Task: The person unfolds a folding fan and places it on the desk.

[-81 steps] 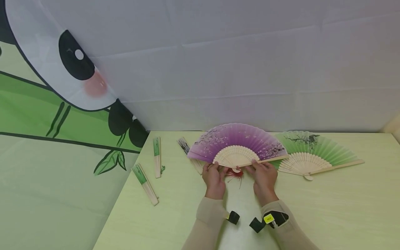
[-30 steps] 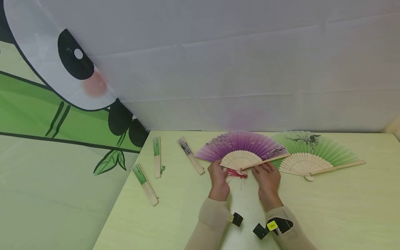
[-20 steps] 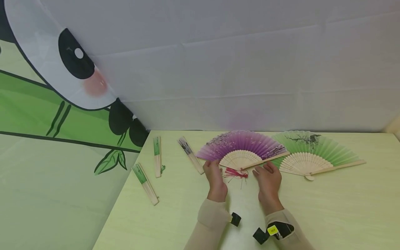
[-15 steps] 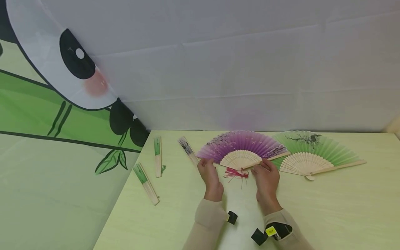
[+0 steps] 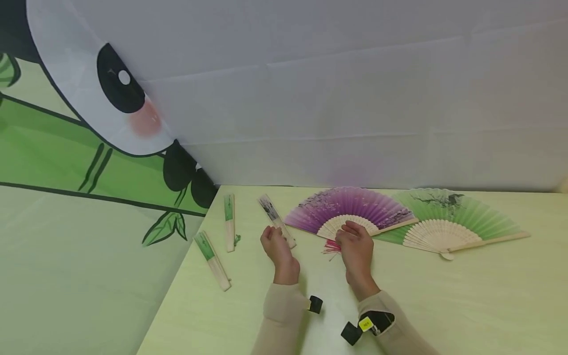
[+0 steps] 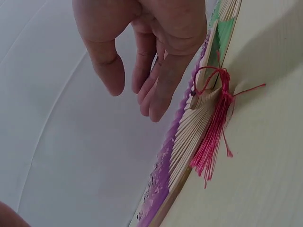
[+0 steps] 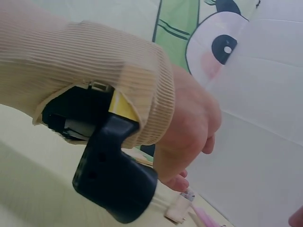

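From my end, the purple fan (image 5: 348, 201) lies spread on the counter (image 5: 461, 305), its right-hand guard stick resting over the edge of the open green fan (image 5: 461, 214). My right hand (image 5: 357, 254) hovers in front of it; the left wrist view shows thumb and fingers loosely bent, apart, with nothing between them. My left hand (image 5: 278, 249) hangs just by the folded grey-patterned fan (image 5: 268, 207), fingers bent too — nothing in its hold that I can make out, though contact with that fan is hard to judge. Two folded green fans, the upright one (image 5: 229, 222) and the slanted one (image 5: 213, 260), lie farther left.

What worries me is the pink tassel (image 6: 215, 135) (the thread loop stands up a little at the pivot): a low sweep of the right hand could snag it and drag the purple fan askew. That overlap matters as well — a tug on the purple fan might shift the green one or crease its cloth. On the left, a careless dip could nudge the folded grey-patterned fan into the purple fan's edge.
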`<move>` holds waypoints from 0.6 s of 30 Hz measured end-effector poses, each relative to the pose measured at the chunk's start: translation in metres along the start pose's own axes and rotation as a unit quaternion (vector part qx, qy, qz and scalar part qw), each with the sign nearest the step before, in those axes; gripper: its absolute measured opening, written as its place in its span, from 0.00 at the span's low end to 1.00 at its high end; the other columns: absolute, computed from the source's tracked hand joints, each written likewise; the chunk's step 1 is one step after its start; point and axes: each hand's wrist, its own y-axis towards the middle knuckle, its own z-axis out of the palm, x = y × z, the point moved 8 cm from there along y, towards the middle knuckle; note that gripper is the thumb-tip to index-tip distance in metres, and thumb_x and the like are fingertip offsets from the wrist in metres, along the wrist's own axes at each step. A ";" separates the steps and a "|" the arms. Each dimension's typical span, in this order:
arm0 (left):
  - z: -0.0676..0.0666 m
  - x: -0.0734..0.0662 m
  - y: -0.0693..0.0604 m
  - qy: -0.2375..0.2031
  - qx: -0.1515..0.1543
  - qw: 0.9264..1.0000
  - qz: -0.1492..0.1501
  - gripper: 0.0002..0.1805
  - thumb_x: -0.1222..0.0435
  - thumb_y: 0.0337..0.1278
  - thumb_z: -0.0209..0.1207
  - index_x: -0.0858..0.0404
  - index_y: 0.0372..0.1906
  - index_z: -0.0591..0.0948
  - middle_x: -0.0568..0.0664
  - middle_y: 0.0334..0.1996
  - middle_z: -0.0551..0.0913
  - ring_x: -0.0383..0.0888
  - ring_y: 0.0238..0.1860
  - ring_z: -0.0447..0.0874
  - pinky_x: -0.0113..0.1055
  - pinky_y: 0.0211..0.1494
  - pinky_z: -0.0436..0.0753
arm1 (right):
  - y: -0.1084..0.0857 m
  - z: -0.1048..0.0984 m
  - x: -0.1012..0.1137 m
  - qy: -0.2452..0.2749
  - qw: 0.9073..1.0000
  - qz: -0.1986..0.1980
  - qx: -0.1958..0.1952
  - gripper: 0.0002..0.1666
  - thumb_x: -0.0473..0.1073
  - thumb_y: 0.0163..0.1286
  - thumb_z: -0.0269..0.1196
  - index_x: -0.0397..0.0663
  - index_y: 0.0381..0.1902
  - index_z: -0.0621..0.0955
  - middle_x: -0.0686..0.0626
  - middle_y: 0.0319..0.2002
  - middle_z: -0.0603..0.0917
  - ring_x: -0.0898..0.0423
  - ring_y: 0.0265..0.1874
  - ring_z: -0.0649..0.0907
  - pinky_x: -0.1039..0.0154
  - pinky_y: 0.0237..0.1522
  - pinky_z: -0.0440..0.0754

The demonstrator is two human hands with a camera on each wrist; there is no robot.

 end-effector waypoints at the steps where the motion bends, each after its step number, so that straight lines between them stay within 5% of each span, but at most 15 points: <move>1: -0.002 -0.001 0.002 -0.001 -0.003 1.000 0.000 0.30 0.70 0.77 0.41 0.73 0.79 0.56 0.68 0.77 0.60 0.58 0.70 0.63 0.51 0.77 0.63 | -0.001 0.005 -0.001 -0.012 1.000 -0.004 0.005 0.24 0.26 0.69 0.61 0.26 0.63 0.76 0.32 0.56 0.81 0.62 0.42 0.85 0.73 0.39 0.84; 6: -0.015 -0.007 0.010 -0.010 -0.023 1.000 0.005 0.28 0.68 0.80 0.37 0.74 0.78 0.57 0.69 0.75 0.62 0.57 0.71 0.64 0.49 0.77 0.64 | -0.004 0.031 -0.007 -0.062 0.997 -0.029 0.038 0.22 0.29 0.70 0.64 0.28 0.61 0.79 0.31 0.56 0.83 0.50 0.48 0.87 0.72 0.40 0.83; 10: -0.023 -0.012 0.015 -0.020 -0.040 0.999 0.007 0.28 0.68 0.80 0.39 0.75 0.77 0.58 0.68 0.73 0.63 0.53 0.65 0.66 0.43 0.71 0.67 | -0.006 0.055 -0.012 -0.103 0.991 -0.048 0.064 0.20 0.29 0.69 0.66 0.29 0.59 0.81 0.31 0.54 0.85 0.40 0.53 0.88 0.62 0.47 0.86; 14: -0.031 -0.016 0.020 -0.025 -0.055 0.998 0.007 0.28 0.67 0.80 0.41 0.74 0.77 0.59 0.66 0.71 0.65 0.49 0.60 0.67 0.39 0.65 0.68 | -0.008 0.077 -0.017 -0.132 0.985 -0.064 0.086 0.20 0.28 0.68 0.67 0.29 0.57 0.82 0.32 0.52 0.87 0.38 0.52 0.88 0.47 0.53 0.87; 18: -0.039 -0.021 0.025 -0.031 -0.067 0.997 0.011 0.27 0.68 0.80 0.41 0.74 0.76 0.59 0.65 0.70 0.65 0.49 0.60 0.67 0.40 0.66 0.68 | -0.008 0.092 -0.021 -0.150 0.981 -0.065 0.101 0.20 0.29 0.67 0.68 0.29 0.56 0.83 0.33 0.51 0.87 0.39 0.52 0.89 0.44 0.56 0.86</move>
